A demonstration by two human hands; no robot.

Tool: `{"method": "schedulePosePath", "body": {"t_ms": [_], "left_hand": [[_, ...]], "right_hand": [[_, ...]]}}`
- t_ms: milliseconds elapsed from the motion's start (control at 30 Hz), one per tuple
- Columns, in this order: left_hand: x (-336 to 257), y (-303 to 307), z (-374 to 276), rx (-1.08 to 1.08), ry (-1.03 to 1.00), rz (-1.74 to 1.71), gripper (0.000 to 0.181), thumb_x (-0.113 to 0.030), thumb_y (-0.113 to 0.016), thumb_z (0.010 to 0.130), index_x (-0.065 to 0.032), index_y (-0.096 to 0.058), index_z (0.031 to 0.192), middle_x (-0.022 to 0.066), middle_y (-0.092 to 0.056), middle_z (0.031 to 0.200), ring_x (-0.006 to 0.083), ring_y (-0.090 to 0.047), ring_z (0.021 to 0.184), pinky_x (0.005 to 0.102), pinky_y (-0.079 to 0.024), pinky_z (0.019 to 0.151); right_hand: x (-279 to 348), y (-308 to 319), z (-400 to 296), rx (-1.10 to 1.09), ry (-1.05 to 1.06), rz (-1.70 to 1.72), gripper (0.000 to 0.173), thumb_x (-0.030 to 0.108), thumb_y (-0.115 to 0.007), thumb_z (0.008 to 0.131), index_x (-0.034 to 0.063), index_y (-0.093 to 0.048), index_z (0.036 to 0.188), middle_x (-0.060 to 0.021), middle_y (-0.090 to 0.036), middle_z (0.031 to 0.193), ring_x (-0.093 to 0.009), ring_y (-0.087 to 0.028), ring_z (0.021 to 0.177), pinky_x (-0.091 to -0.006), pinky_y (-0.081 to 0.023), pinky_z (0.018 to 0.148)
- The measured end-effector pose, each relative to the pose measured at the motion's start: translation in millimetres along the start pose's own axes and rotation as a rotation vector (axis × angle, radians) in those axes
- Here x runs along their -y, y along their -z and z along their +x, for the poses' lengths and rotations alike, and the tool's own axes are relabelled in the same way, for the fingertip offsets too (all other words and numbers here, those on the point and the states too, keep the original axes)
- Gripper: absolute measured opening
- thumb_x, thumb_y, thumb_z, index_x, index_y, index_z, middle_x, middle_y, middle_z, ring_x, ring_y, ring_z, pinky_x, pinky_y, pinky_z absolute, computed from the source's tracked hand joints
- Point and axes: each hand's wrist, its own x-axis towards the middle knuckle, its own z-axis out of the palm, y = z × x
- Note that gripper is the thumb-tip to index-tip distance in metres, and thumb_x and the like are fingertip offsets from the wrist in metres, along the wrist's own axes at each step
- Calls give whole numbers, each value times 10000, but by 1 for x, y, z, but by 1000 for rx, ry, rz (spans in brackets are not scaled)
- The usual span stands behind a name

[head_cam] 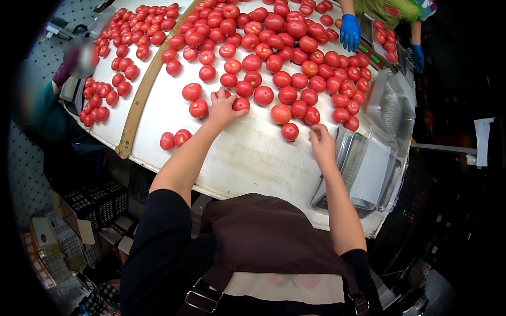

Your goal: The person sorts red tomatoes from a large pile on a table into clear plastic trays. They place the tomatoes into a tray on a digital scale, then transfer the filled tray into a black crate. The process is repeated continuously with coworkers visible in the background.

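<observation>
Many red tomatoes lie spread over a white table. My left hand reaches palm down among them, its fingers spread over one tomato and its thumb beside another tomato. Whether it grips either one, I cannot tell. On the right, my right hand has its fingers loosely curled just below a tomato; part of the fingers is hidden and no held thing shows. A single tomato sits to its left. Two more tomatoes lie beside my left forearm.
Clear plastic trays stand at the right edge, with more clear containers behind. A wooden strip divides the table on the left. A co-worker's blue-gloved hand is at the upper right; another person stands at the far left.
</observation>
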Motion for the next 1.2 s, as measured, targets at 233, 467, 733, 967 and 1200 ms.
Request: {"method": "schedulePosePath", "body": {"t_ms": [233,467,733,967,1200], "left_hand": [[-5,-15,-14,-61,-48,-70,688,-469,-813,699,-181,-624,1295,200,-299,1513,454,-319,1291,497,-411,1064],[-19,-10,-9,-19,79,-15,722,-477,-835,670,-182,-626,1295,178,-294,1518,455,-363,1247,493,-485,986],[-7,-23,-44,62,-161,23,608,-408,-824,630,-144,-657,1152,180,-357,1463,477,-306,1308,503,-544,923],[-20,-43,-159,285,-335,9,684,-417,-848,604,-190,-613,1204,210,-317,1513,555,-260,1351,580,-536,892],[-36,-44,-185,310,-210,99,772,-495,-870,601,-206,-588,1258,180,-226,1564,535,-219,1377,609,-553,796]], "right_hand": [[6,-24,85,142,73,-673,586,255,-752,802,108,-493,1306,-212,-519,1216,-390,-546,1105,-485,-520,890],[22,-51,86,184,-3,-885,744,350,-815,742,162,-446,1361,-165,-438,1232,-380,-520,1108,-550,-538,843],[9,-37,66,196,-66,-596,713,427,-814,709,115,-503,1270,-185,-534,1182,-383,-607,1047,-455,-541,841],[-6,-58,18,8,-120,-397,647,445,-790,733,22,-530,1149,-228,-611,1096,-406,-635,990,-455,-530,842],[-10,-40,23,-82,-430,77,599,460,-713,835,4,-544,1184,-208,-649,1152,-327,-660,993,-390,-526,868]]}}
